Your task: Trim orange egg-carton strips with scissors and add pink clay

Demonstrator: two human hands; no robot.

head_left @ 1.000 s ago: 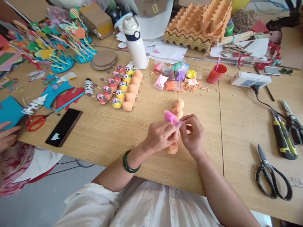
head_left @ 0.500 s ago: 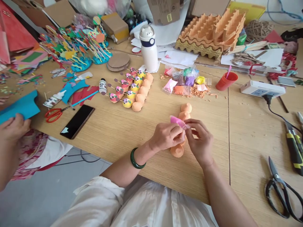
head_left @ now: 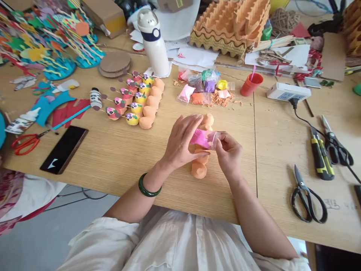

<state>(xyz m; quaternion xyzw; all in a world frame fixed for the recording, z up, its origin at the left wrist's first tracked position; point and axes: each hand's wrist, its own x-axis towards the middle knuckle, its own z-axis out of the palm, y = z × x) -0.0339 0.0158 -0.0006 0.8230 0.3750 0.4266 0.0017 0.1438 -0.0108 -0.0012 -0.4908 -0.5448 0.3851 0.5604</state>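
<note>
A small clear bag of pink clay (head_left: pixel 202 138) hangs above an orange bumpy strip (head_left: pixel 199 170) on the wooden table. My right hand (head_left: pixel 229 152) pinches the bag's clear end. Beside the bag's pink end is my left hand (head_left: pixel 180 143), thumb and fingers spread apart, with a green bangle on the wrist. Part of the orange strip is hidden behind the bag and my left hand. To the left stand painted egg-cup rows (head_left: pixel 136 108) in red and yellow, next to a plain orange row (head_left: pixel 153 101).
Clay packets (head_left: pixel 209 86), a red cup (head_left: pixel 251 84) and a white bottle (head_left: pixel 155 49) stand further back. A power strip (head_left: pixel 288 91) and black scissors (head_left: pixel 308 199) lie right. On the left are a phone (head_left: pixel 64 149) and red scissors (head_left: pixel 26 144).
My left hand has opened and its fingers have come off the bag. My right hand keeps hold of the bag's end. The view has shifted to the right, and the neighbouring person's hand has left it.
</note>
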